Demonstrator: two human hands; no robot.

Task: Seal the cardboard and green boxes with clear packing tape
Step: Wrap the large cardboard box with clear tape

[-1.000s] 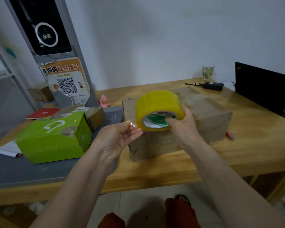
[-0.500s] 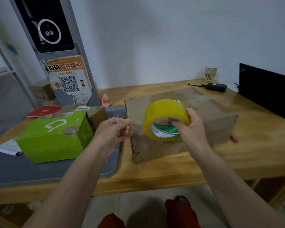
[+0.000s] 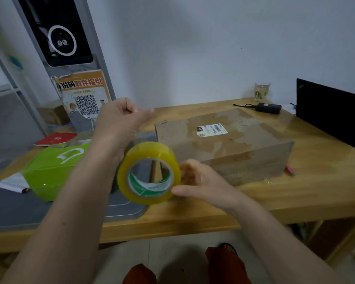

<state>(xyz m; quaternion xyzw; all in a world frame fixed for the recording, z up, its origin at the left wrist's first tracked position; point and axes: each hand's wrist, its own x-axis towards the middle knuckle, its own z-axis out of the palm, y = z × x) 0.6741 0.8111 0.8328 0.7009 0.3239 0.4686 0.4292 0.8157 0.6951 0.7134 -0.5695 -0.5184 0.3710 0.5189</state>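
Note:
A yellowish roll of clear packing tape (image 3: 150,173) hangs over the table's front edge, gripped at its right side by my right hand (image 3: 201,183). My left hand (image 3: 121,117) is raised above and behind the roll, fingers curled, pinching the free tape end; a faint clear strip runs from it down to the roll. The brown cardboard box (image 3: 223,144), with a white label on top, lies closed on the wooden table just behind my right hand. The green box (image 3: 51,167) sits at the left on a grey tray (image 3: 12,210), partly hidden by my left forearm.
A black laptop (image 3: 328,111) stands at the right edge, with a glass (image 3: 261,91) and a black adapter (image 3: 267,107) at the back. A pink pen (image 3: 290,170) lies right of the cardboard box. A red booklet (image 3: 55,138) and a QR poster (image 3: 84,99) are at the back left.
My left hand rose up and away from the roll, drawing tape out. My right hand lowered the roll toward the table's front edge, uncovering the cardboard box's top.

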